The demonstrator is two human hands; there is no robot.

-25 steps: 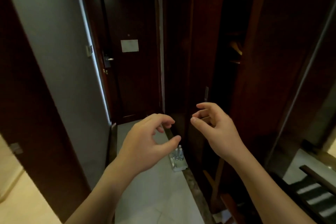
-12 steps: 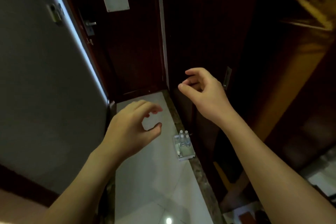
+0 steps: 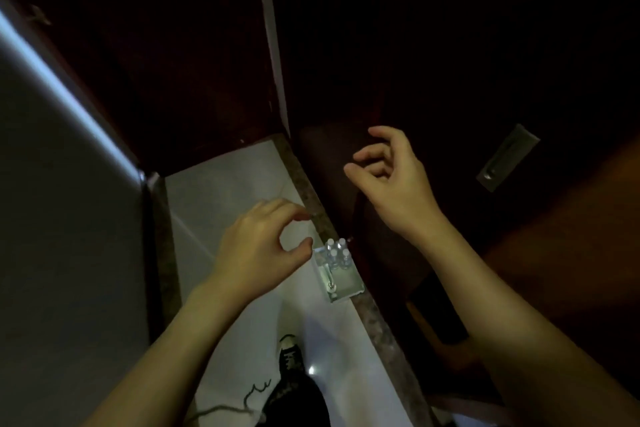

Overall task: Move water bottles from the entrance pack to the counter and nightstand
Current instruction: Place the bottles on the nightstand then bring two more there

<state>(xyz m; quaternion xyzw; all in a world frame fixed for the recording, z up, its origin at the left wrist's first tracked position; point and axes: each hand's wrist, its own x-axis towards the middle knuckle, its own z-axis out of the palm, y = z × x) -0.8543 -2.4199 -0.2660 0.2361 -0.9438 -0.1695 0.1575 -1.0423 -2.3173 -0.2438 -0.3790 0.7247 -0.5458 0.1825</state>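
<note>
Tilting down since a second ago, the view now centres the entrance pack (image 3: pixel 337 270) on the floor (image 3: pixel 221 191) by the dark cabinet, both empty hands, left hand (image 3: pixel 258 250) and right hand (image 3: pixel 389 177), fingers apart, ready to reach.

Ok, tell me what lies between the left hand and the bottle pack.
Nothing: in the head view only bare pale floor shows between the left hand and the bottle pack, the thumb appearing just short of it.
</note>
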